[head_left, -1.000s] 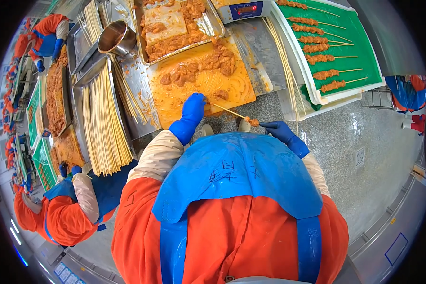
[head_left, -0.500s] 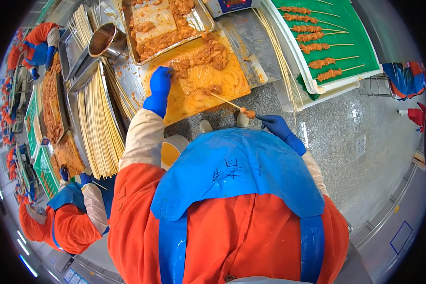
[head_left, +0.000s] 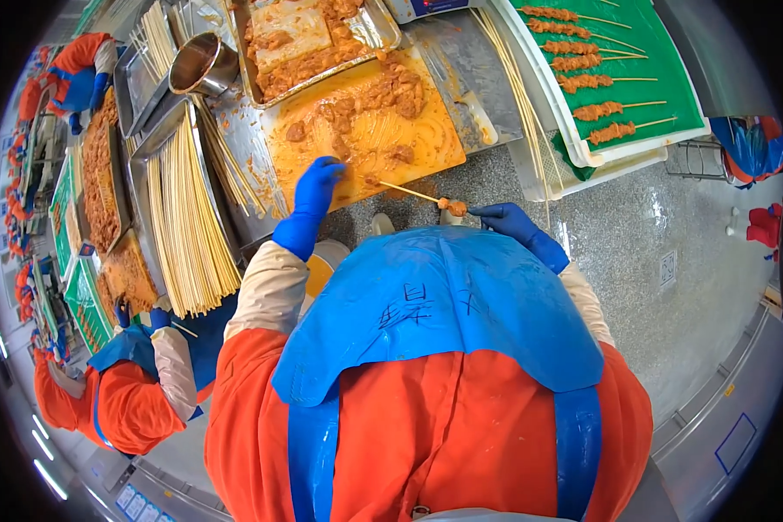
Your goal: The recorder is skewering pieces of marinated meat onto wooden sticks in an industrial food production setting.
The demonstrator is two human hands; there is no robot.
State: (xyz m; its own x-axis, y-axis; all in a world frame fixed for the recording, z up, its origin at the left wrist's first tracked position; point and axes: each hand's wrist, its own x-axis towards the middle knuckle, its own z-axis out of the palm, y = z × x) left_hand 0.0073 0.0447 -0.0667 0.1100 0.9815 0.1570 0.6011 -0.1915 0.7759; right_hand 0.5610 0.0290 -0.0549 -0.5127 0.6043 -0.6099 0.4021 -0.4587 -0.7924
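Note:
My right hand [head_left: 518, 224], in a blue glove, pinches the end of a wooden skewer [head_left: 409, 190] threaded with meat [head_left: 451, 206] near that end. Its other end points left over the orange cutting board [head_left: 439, 139]. My left hand [head_left: 313, 200], also gloved, has its fingers curled together above the board's left part, left of the skewer's tip; what is in them is too small to make out. Loose pieces of marinated meat [head_left: 400, 96] lie on the board, behind both hands.
Skewer sticks [head_left: 187, 217] fill a left tray; a metal pot [head_left: 202, 65] and meat tray [head_left: 383, 30] stand behind. Loaded skewers lie on a green-lined tray [head_left: 670, 70] at right. Co-workers [head_left: 130, 391] work at left. A bucket [head_left: 320, 270] is below the board.
My left hand went up-left to the meat on the board, then came back down and rightward toward the skewer. My right hand still holds the skewer, slightly higher than a second ago.

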